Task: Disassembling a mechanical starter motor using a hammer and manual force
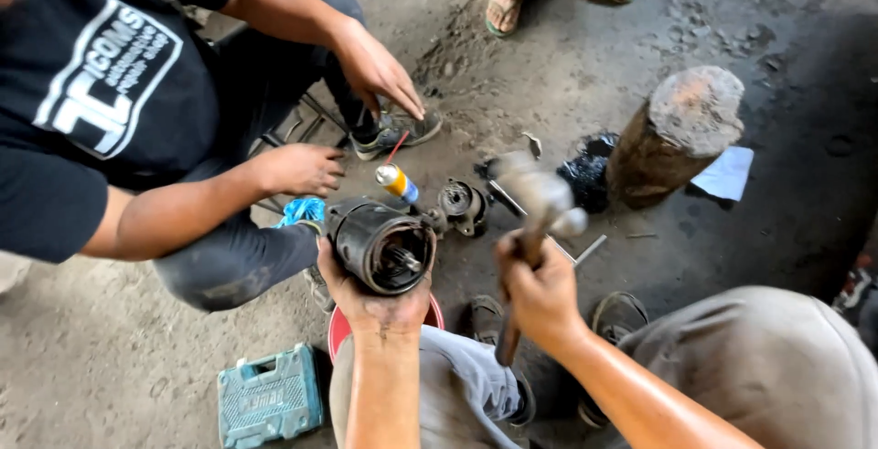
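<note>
Left hand [375, 298] cups a greasy black cylindrical motor housing [380, 243]; right hand [540, 289] grips a blurred hammer [535, 202].

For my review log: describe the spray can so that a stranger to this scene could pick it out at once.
Start at the black motor housing held in the left hand. Just above its upper right edge, the spray can lies on the dirt floor. It alone there has a yellow body, blue cap and thin red straw.

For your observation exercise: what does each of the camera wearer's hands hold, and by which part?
The left hand cups the black cylindrical motor housing from beneath, near its open end. The right hand grips the hammer by its wooden handle, midway along, the head blurred.
</note>
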